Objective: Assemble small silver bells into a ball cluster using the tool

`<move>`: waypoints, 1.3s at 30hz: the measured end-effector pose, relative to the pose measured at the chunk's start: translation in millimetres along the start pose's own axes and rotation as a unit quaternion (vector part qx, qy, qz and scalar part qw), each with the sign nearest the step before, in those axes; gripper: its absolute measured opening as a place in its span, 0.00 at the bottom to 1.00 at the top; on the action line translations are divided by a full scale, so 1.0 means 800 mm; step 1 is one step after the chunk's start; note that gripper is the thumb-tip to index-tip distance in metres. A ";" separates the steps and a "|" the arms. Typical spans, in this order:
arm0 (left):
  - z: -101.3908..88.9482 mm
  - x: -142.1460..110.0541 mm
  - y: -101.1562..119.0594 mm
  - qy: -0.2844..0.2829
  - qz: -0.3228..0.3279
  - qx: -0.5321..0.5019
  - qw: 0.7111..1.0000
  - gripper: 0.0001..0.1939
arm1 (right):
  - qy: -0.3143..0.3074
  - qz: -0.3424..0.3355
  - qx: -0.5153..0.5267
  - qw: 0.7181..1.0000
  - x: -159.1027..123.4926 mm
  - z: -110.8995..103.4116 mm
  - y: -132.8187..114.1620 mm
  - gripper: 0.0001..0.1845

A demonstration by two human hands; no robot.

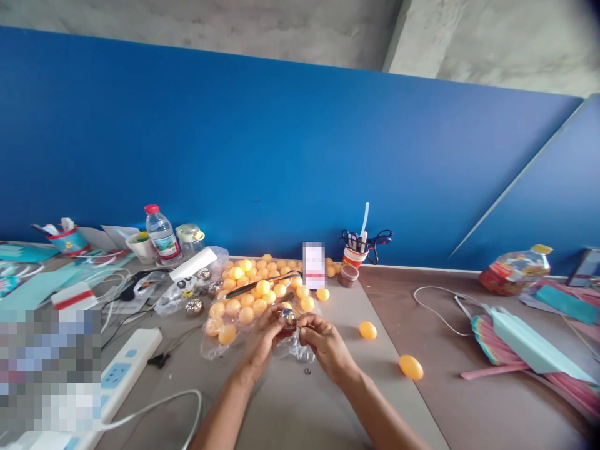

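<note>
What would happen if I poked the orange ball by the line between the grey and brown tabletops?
The orange ball would probably roll off easily, because it's round and nothing is touching it. It looks like a ping-pong ball, so I'd guess it's light for its size. Its smooth shell seems stiff rather than squishy, though a hard squeeze might dent it.
</note>
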State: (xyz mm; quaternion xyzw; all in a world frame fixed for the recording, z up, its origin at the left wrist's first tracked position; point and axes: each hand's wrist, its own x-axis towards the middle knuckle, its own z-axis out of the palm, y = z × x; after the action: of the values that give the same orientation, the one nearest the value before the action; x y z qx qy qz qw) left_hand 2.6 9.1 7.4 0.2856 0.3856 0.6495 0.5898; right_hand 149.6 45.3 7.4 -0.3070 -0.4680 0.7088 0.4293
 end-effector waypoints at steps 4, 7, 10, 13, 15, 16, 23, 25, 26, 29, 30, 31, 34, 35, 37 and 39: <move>0.000 0.000 -0.003 0.002 0.000 0.014 1.000 0.15 | 0.012 -0.026 -0.032 0.999 0.002 0.001 0.002 0.12; 0.000 0.001 -0.005 -0.007 0.003 0.019 1.000 0.15 | 0.015 -0.042 -0.051 0.998 0.004 0.004 0.001 0.14; 0.001 0.000 -0.006 -0.016 0.006 0.025 1.000 0.14 | 0.021 -0.038 -0.054 0.998 0.004 0.006 0.001 0.13; 0.003 -0.001 -0.006 -0.007 0.012 0.034 0.999 0.14 | 0.034 -0.031 -0.056 0.997 0.004 0.006 0.004 0.13; 0.003 -0.001 -0.006 0.005 0.015 0.041 0.999 0.15 | 0.044 -0.023 -0.068 0.996 0.004 0.004 0.006 0.12; 0.003 -0.001 -0.007 0.009 0.015 0.045 0.999 0.15 | 0.049 -0.020 -0.074 0.996 0.004 0.003 0.008 0.12; -0.001 0.003 -0.012 0.003 0.027 0.065 0.998 0.16 | 0.031 -0.030 -0.076 0.996 0.003 0.003 0.006 0.13; -0.002 0.003 -0.013 -0.001 0.028 0.064 0.998 0.16 | 0.028 -0.038 -0.065 0.997 0.003 0.004 0.006 0.13; -0.002 0.002 -0.013 -0.003 0.027 0.064 0.998 0.16 | 0.032 -0.039 -0.061 0.997 0.004 0.005 0.006 0.13; -0.001 0.001 -0.013 -0.003 0.021 0.070 0.997 0.17 | 0.037 -0.032 -0.053 0.997 0.005 0.006 0.007 0.13; 0.000 0.001 -0.013 0.000 0.020 0.073 0.997 0.17 | 0.038 -0.030 -0.054 0.997 0.005 0.006 0.007 0.13; 0.000 0.001 -0.013 0.003 0.020 0.076 0.997 0.17 | 0.041 -0.029 -0.058 0.997 0.004 0.006 0.007 0.12; 0.000 0.000 -0.011 0.007 0.022 0.090 0.996 0.17 | 0.056 -0.028 -0.086 0.994 0.003 0.005 0.008 0.09; 0.000 0.001 -0.011 0.008 0.022 0.096 0.995 0.17 | 0.062 -0.026 -0.097 0.993 0.003 0.005 0.008 0.08; 0.001 0.000 -0.009 0.012 0.019 0.106 0.994 0.17 | 0.071 -0.018 -0.118 0.990 0.003 0.005 0.008 0.07; 0.001 0.000 -0.009 0.015 0.016 0.114 0.993 0.18 | 0.079 -0.013 -0.133 0.988 0.003 0.005 0.007 0.06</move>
State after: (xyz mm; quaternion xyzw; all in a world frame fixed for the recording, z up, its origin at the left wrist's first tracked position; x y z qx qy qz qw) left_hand 7.3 9.5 1.9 0.3474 0.4614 0.6147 0.5371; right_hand 143.7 44.8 3.4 -0.4103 -0.5263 0.6085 0.4293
